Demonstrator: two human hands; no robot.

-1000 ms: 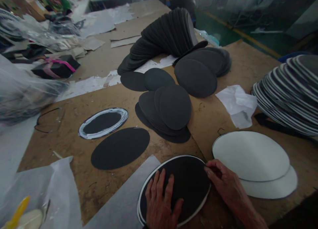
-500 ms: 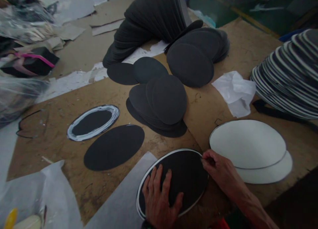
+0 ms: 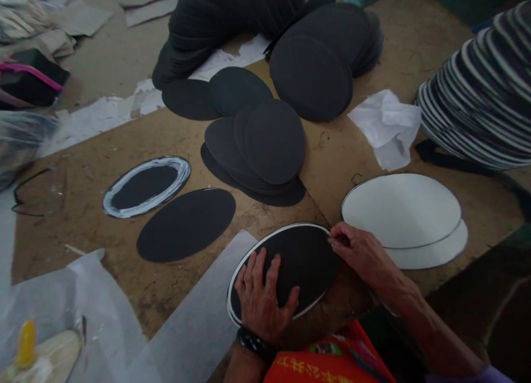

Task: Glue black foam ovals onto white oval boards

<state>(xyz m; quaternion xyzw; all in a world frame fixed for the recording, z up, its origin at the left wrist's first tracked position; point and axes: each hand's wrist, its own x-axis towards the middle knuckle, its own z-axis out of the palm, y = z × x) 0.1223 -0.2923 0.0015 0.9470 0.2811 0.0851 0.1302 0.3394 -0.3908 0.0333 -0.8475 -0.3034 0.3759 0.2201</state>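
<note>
Fingers point(image 3: 265, 272) of the left hand point(image 3: 262, 300) lie spread and flat, released, pressing on the black oval piece point(image 3: 305, 258) with a white rim; nothing is gripped. The right hand point(image 3: 365, 255) has its fingers pinched at the oval's far right edge, though whether they grip the rim itself or something thin there cannot be told. The oval lies at the near edge of the brown counter point(image 3: 124, 272), partly over a grey paper sheet point(image 3: 207, 322). Just to its right rest two white ovals point(image 3: 402, 211), one overlapping the other. Beyond it sits a pile of dark ovals point(image 3: 265, 145); to the left lie a plain black oval point(image 3: 186, 223) and a white-smeared oval point(image 3: 146, 185).
</note>
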